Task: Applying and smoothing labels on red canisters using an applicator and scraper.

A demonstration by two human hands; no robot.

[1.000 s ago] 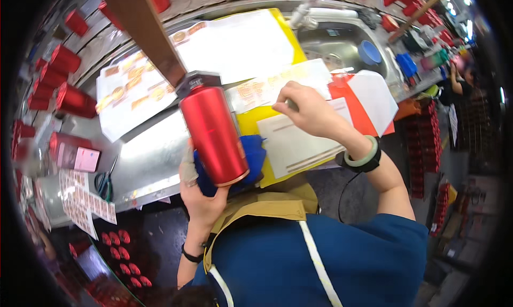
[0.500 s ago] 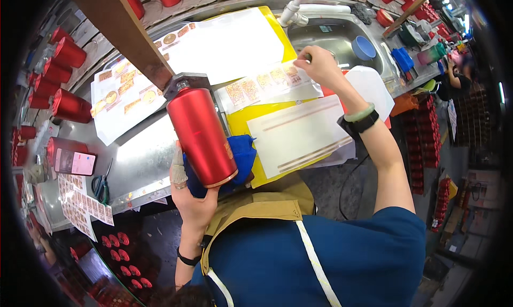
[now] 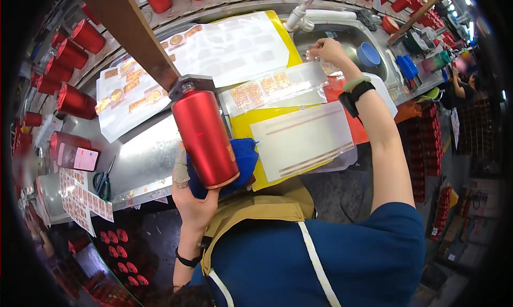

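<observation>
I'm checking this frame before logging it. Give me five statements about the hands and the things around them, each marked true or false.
1. The left hand holds a red bottle against a blue cloth. True.
2. The right hand rests on the scissors. False: it reaches to the sink; the scissors lie far off on the person's left.
3. A blue cup sits in the sink. True.
4. The bottle lies flat on the table. False: it is held up, tilted, its open end toward the person.
5. The sticker sheet near the right hand carries gold stickers. True.
</observation>
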